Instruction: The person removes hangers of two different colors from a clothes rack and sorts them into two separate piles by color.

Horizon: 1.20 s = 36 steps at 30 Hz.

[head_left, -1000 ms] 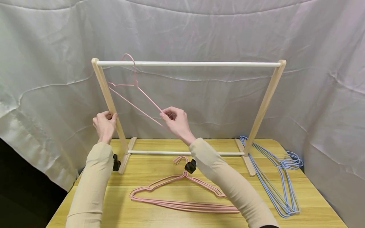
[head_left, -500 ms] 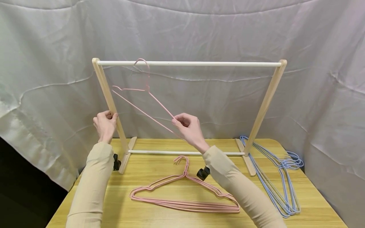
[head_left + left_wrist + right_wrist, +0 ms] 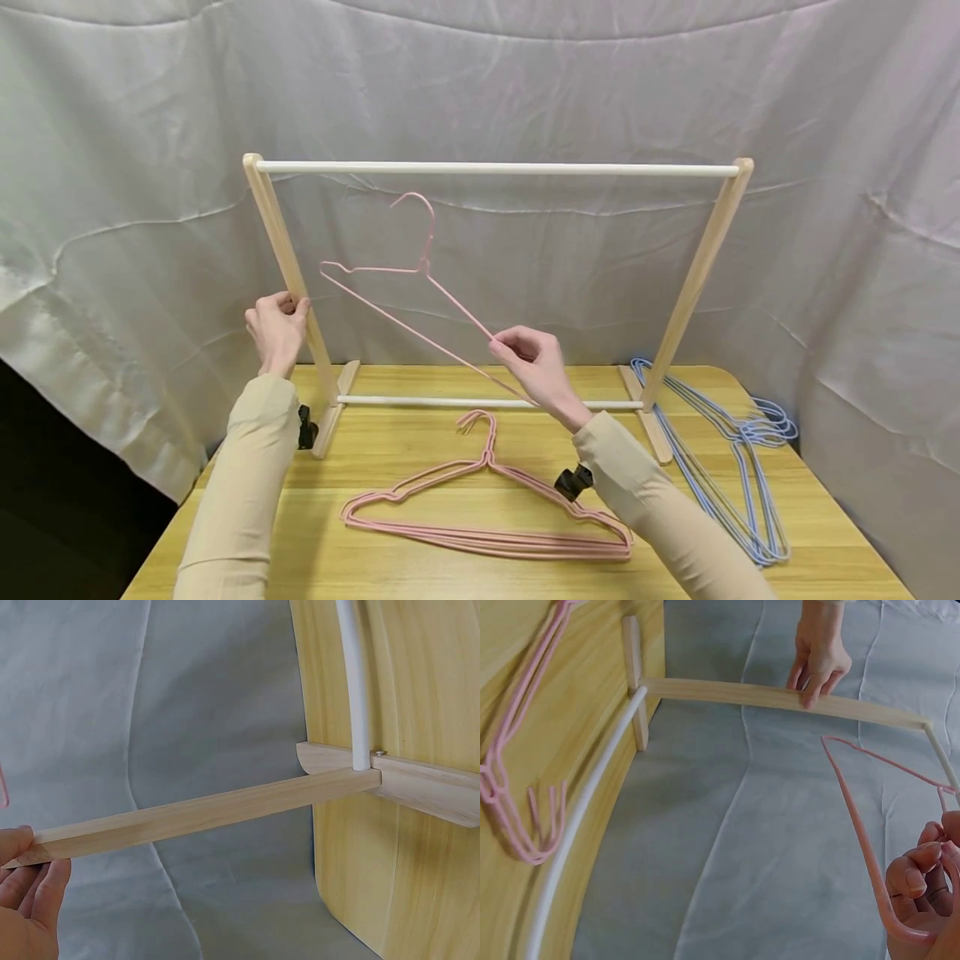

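Observation:
My right hand (image 3: 536, 367) pinches one shoulder of a pink wire hanger (image 3: 461, 308), which tilts with its far shoulder up to the left. The hanger's hook stands below the white top rail (image 3: 495, 168) of the wooden rack, apart from it. On the rack's left post (image 3: 279, 229), my left hand (image 3: 277, 329) holds on with thumb and fingers. The left wrist view shows this grip on the post (image 3: 187, 814) at its lower left edge. In the right wrist view the held hanger (image 3: 859, 832) runs past the fingers.
A stack of pink hangers (image 3: 487, 546) lies on the wooden table (image 3: 420, 575) in front of the rack. Several blue hangers (image 3: 750, 467) lie by the rack's right foot (image 3: 647, 417). A white lower bar (image 3: 450, 402) joins the feet. Grey cloth (image 3: 480, 92) hangs behind.
My right hand has moved right and down with the pink hanger. The hanger's hook, earlier at the top rail, is now below it. The left hand has stayed on the post.

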Tool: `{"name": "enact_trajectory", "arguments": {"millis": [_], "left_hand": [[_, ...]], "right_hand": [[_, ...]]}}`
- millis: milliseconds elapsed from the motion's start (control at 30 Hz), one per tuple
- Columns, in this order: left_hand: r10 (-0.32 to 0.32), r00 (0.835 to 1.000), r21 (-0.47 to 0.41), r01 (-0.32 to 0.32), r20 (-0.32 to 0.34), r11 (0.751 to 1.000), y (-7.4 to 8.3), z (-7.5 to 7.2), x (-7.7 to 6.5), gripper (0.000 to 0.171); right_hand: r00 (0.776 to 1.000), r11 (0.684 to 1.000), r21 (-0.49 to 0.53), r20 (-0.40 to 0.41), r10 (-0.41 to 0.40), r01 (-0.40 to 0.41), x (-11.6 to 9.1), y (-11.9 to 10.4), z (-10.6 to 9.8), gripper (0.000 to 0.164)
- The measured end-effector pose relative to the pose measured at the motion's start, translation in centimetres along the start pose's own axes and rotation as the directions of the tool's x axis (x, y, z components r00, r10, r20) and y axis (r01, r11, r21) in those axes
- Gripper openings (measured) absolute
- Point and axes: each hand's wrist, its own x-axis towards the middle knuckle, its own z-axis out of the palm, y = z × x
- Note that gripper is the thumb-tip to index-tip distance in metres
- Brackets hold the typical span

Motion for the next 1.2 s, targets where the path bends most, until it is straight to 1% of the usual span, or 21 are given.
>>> {"name": "enact_trajectory", "arguments": {"millis": [200,333,433,567,700,900,1200], "left_hand": [[-0.004,1.000,-0.008,0.004,-0.001,1.000,0.0,0.0,0.0,0.027],[-0.008,1.000,-0.008,0.008,0.010,1.000,-0.1,0.0,0.1,0.028],[-0.011,1.000,-0.011,0.012,0.018,1.000,-0.1,0.0,0.1,0.028],[-0.007,1.000,-0.015,0.007,0.012,1.000,0.0,0.0,0.1,0.028],[-0.005,1.000,-0.013,0.005,0.007,1.000,-0.1,0.0,0.1,0.028],[-0.012,1.000,-0.009,0.012,0.008,1.000,-0.1,0.0,0.0,0.028],[-0.036,0.999,-0.012,0.036,0.033,0.999,-0.1,0.0,0.0,0.032]], "right_hand": [[1.000,1.000,0.011,0.027,0.012,-0.012,-1.4,0.8,-1.5,0.013],[0.999,1.000,0.012,0.046,0.021,-0.022,-2.4,1.4,-2.4,0.013],[0.997,0.999,0.009,0.061,0.049,-0.050,-3.1,2.0,-3.1,0.014],[0.993,0.997,0.002,0.087,0.077,-0.077,-4.1,2.8,-3.9,0.014],[0.990,0.998,0.002,0.121,0.068,-0.068,-5.0,3.6,-4.7,0.014],[0.989,0.999,0.009,0.140,0.041,-0.043,-6.3,4.8,-5.6,0.012],[0.977,0.995,0.016,0.190,0.091,-0.096,-7.9,6.0,-6.6,0.013]]}}
